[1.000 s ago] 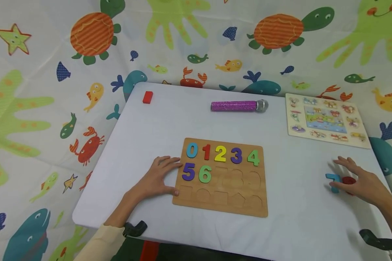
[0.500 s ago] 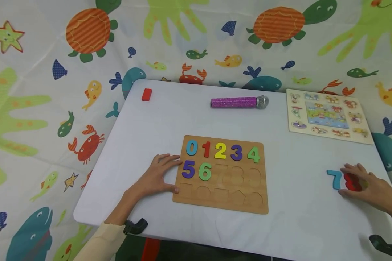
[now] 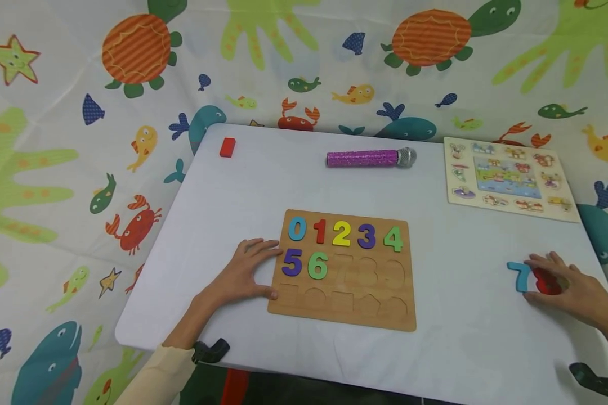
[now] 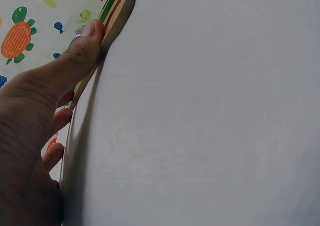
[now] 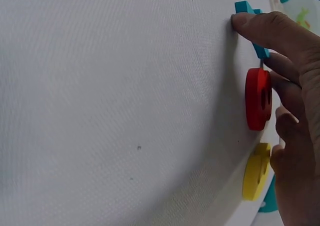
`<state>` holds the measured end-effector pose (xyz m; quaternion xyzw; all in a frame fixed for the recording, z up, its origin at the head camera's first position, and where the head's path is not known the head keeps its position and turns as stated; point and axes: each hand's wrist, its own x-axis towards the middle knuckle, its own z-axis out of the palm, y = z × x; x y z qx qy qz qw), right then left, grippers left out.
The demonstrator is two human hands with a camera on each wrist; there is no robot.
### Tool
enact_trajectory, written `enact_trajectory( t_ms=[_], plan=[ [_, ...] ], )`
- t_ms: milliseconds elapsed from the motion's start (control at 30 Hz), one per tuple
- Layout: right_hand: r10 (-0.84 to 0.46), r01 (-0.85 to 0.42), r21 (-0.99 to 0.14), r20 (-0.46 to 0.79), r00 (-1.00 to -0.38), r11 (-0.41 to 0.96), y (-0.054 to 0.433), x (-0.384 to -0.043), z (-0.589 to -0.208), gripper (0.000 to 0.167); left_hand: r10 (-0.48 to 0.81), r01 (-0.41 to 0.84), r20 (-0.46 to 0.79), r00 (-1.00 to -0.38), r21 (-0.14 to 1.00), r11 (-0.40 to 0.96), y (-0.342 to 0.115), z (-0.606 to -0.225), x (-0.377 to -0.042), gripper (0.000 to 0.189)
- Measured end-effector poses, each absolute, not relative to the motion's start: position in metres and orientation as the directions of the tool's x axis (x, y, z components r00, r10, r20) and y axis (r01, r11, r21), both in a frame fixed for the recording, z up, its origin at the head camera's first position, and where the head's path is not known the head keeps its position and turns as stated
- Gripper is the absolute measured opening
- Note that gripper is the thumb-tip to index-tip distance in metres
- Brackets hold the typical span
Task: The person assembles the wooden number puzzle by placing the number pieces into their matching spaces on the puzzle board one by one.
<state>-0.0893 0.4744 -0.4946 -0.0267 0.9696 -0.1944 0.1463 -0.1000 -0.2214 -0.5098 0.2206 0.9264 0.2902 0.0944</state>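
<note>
A wooden number board (image 3: 375, 306) lies on the table, with coloured numerals 0 to 6 seated in its recesses. My left hand (image 3: 240, 273) rests at the board's left edge, thumb by the lower corner and fingers spread along the side. At the table's right, my right hand (image 3: 580, 289) has thumb and index finger at opposite ends of a blue number 7 (image 3: 522, 277), pinching it. Beneath that hand is a red number 8 (image 3: 546, 281), partly covered. The right wrist view also shows a yellow number piece (image 5: 256, 173) beyond the red one.
A purple glitter microphone (image 3: 362, 158) lies toward the back of the white table (image 3: 182, 253). Back right is a picture puzzle board (image 3: 461, 199); back left, a small red block (image 3: 227, 147). A curtain printed with sea animals (image 3: 284, 34) hangs behind.
My right hand has drawn back slightly to the right, uncovering more of the blue 7, and its fingertips have come to the 7's ends. The left hand stays at the board.
</note>
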Motion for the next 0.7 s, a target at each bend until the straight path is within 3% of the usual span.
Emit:
enact_trajectory(
  t_ms=[500,700],
  plan=[
    [-0.049,0.053,-0.347,-0.279,-0.959,0.936,0.471,-0.090,-0.493,0.089,0.459,0.355,-0.042,-0.888,0.572,0.739,-0.221,-0.511,-0.099,0.095],
    [-0.032,0.043,-0.338,-0.211,-0.977,0.940,0.462,-0.092,-0.495,0.087,0.458,0.353,-0.045,-0.888,0.572,0.740,-0.221,-0.511,-0.100,0.095]
  ],
)
